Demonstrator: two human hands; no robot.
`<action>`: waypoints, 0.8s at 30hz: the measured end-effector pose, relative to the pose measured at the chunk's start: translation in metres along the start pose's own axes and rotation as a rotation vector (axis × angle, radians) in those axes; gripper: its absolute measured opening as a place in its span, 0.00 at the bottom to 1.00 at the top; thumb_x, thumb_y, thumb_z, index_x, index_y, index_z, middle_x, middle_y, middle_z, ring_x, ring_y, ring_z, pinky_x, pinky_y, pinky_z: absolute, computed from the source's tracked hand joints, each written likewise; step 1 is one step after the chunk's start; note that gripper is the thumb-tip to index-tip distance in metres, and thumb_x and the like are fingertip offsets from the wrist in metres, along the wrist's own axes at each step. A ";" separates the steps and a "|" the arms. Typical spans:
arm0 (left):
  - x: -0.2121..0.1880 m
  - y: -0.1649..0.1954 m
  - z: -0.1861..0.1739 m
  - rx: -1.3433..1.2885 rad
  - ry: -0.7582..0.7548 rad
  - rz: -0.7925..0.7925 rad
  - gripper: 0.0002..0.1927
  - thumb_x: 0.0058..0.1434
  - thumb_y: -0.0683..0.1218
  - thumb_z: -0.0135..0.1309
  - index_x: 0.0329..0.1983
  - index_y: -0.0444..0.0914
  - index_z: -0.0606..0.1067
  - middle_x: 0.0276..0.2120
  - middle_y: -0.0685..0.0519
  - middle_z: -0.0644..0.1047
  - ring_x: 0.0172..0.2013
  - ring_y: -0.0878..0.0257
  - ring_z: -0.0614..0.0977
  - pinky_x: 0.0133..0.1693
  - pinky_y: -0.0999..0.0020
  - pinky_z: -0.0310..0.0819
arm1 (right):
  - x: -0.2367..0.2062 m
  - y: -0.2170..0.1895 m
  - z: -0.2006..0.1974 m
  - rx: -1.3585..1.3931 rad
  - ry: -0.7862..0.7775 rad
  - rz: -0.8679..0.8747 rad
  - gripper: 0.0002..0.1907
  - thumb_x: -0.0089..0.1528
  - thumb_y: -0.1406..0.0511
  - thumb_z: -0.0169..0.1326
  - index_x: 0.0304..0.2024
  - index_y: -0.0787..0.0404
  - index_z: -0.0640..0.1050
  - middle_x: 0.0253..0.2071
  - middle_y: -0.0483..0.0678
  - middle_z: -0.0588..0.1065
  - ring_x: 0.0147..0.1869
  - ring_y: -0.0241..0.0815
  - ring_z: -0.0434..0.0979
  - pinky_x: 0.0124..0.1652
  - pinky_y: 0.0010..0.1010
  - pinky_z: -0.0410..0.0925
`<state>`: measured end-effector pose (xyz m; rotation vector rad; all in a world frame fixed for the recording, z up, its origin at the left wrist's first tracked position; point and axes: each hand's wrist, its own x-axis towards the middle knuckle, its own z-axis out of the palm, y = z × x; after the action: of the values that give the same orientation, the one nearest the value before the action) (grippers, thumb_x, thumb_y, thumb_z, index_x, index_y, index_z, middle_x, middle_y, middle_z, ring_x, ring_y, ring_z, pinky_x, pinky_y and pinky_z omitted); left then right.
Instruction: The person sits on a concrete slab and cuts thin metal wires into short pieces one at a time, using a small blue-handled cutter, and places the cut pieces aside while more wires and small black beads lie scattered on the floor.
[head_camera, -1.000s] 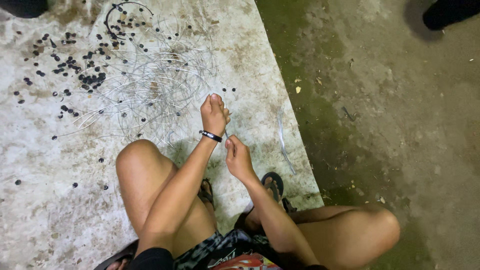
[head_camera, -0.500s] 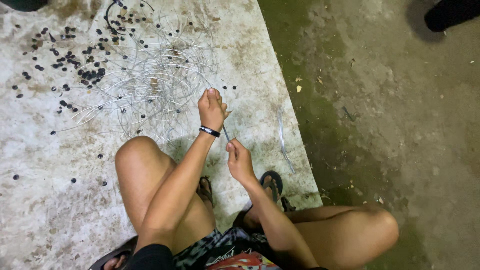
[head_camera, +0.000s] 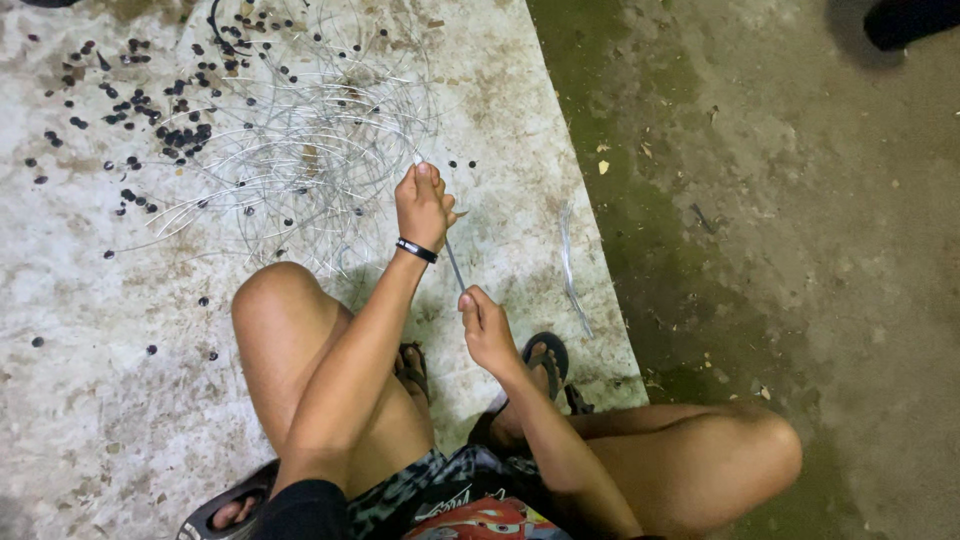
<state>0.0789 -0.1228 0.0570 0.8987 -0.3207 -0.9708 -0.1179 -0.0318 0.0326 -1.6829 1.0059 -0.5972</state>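
Observation:
My left hand (head_camera: 422, 205), with a black band at the wrist, is closed on the upper end of a thin pale strand (head_camera: 453, 264). My right hand (head_camera: 486, 330) pinches the lower end of the same strand, which runs taut between them. Just beyond my left hand lies a tangled heap of thin silvery strands (head_camera: 300, 150) on a white mat (head_camera: 90, 380). Small black beads (head_camera: 180, 135) are scattered over and around the heap. My bare knees frame both hands.
A single curved strand (head_camera: 570, 265) lies on the mat to the right of my hands. The mat's right edge meets a dirty greenish concrete floor (head_camera: 760, 220). Dark sandals (head_camera: 548, 358) are on my feet. A dark object (head_camera: 908, 20) sits at the top right.
My left hand has drawn slightly up and away from my right hand, so the strand between them is longer. The heap and beads lie as before.

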 end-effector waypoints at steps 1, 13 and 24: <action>0.001 0.002 -0.002 -0.024 0.005 0.007 0.18 0.77 0.55 0.37 0.31 0.43 0.62 0.18 0.61 0.56 0.15 0.73 0.54 0.15 0.74 0.45 | -0.004 0.003 0.000 0.018 -0.040 0.006 0.14 0.73 0.63 0.43 0.34 0.62 0.70 0.21 0.41 0.59 0.25 0.29 0.56 0.26 0.28 0.55; 0.001 -0.001 -0.006 0.042 0.010 -0.019 0.19 0.77 0.56 0.37 0.31 0.43 0.62 0.19 0.61 0.57 0.16 0.72 0.56 0.16 0.74 0.47 | -0.015 0.012 0.005 0.015 0.014 -0.003 0.14 0.73 0.64 0.44 0.34 0.63 0.71 0.21 0.42 0.62 0.25 0.30 0.59 0.26 0.28 0.57; 0.012 0.003 -0.013 0.019 0.050 0.043 0.18 0.77 0.56 0.37 0.32 0.43 0.62 0.19 0.61 0.56 0.15 0.72 0.55 0.17 0.72 0.47 | -0.015 0.011 0.009 -0.019 0.012 0.028 0.14 0.73 0.64 0.44 0.33 0.63 0.71 0.20 0.43 0.61 0.24 0.31 0.57 0.25 0.30 0.56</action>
<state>0.0949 -0.1253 0.0498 0.9282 -0.3061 -0.9060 -0.1224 -0.0156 0.0207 -1.6803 1.0450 -0.5813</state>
